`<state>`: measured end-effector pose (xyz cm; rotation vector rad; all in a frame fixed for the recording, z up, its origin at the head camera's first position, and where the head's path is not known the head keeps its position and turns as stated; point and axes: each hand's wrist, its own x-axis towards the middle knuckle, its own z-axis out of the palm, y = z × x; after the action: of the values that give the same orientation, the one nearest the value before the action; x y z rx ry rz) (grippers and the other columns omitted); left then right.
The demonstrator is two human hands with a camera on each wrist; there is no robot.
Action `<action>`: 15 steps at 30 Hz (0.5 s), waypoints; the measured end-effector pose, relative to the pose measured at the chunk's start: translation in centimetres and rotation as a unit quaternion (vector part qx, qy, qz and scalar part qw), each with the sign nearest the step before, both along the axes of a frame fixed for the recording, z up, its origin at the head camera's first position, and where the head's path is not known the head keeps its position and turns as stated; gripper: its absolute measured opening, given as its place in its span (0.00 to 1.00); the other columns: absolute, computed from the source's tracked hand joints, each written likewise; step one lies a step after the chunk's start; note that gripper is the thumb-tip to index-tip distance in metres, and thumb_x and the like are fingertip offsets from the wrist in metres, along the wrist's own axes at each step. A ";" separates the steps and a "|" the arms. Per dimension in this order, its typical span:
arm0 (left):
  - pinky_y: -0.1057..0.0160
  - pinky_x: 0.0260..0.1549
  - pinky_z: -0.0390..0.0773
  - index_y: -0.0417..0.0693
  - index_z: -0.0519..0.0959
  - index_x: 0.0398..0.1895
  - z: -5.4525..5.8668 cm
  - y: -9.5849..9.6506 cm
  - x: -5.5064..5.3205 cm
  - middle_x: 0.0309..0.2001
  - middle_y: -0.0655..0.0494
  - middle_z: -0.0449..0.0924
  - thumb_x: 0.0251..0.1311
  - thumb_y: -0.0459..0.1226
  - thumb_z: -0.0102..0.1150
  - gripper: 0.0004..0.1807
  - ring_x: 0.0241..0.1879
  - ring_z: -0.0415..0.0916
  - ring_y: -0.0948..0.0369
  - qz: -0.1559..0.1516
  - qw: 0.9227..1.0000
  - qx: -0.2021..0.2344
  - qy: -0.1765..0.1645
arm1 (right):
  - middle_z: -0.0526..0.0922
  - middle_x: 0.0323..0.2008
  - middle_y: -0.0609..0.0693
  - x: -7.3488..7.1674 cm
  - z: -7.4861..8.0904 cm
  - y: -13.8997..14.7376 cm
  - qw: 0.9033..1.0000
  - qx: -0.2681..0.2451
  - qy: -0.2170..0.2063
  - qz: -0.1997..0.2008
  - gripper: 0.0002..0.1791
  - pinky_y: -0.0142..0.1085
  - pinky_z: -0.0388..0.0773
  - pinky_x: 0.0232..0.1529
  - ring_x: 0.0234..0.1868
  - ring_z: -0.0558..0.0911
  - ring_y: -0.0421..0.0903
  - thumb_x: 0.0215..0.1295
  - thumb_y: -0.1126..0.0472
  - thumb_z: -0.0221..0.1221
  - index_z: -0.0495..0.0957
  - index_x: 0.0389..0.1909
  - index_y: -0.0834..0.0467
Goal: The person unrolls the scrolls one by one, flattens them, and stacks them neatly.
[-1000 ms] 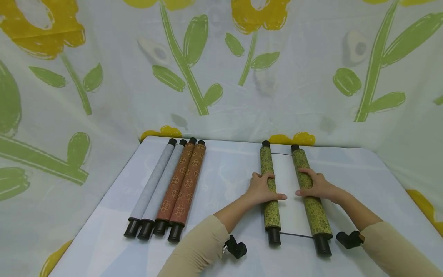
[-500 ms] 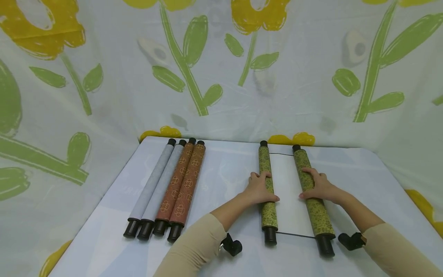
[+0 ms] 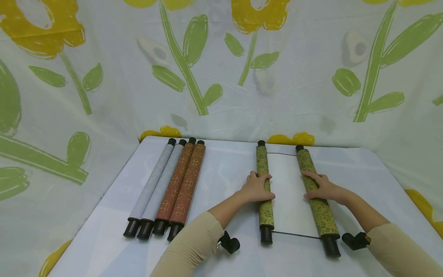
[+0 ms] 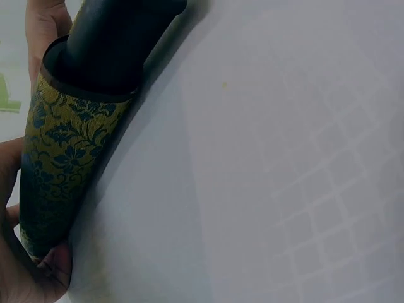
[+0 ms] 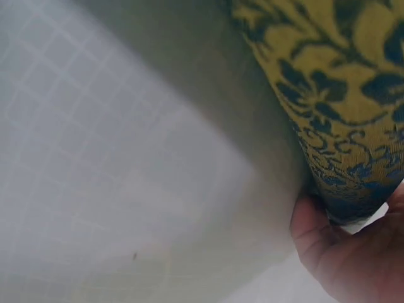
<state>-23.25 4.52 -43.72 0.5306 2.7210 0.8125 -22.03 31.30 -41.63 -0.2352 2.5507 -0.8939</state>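
A partly unrolled scroll with yellow-green floral brocade and black end knobs lies on the table in the head view. White paper (image 3: 288,192) stretches flat between its two rolls. My left hand (image 3: 257,187) grips the left roll (image 3: 265,215) near its middle, thumb on the paper side. Around the right roll (image 3: 323,219) my right hand (image 3: 323,188) curls, thumb toward the paper. In the left wrist view the dark knob (image 4: 113,44) and patterned roll (image 4: 69,151) show close up. The right wrist view shows the brocade (image 5: 353,101) with fingers beneath it.
Several rolled scrolls lie side by side on the left of the table: grey-blue ones (image 3: 152,181) and rust-red ones with flower patterns (image 3: 188,181). A white table (image 3: 228,238) carries everything. Behind it hangs a flower-printed curtain (image 3: 297,107).
Both rolls have moved apart, the left one leftward and the right one rightward, with my hands on them. The strip of white paper between them is wider.
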 end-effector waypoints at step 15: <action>0.59 0.31 0.70 0.66 0.65 0.61 0.1 -0.1 0.3 0.50 0.47 0.67 0.35 0.67 0.68 0.47 0.45 0.68 0.57 0.042 0.995 -0.075 0.048 | 0.50 0.56 0.81 0.7 -0.3 0.2 0.997 0.047 0.057 -0.029 0.61 0.65 0.65 0.46 0.55 0.58 0.74 0.45 0.44 0.71 0.41 0.70 0.62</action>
<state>-22.91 4.39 -43.60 0.4358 2.8810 0.6110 -21.29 31.50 -41.88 -0.1901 2.7094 -0.8005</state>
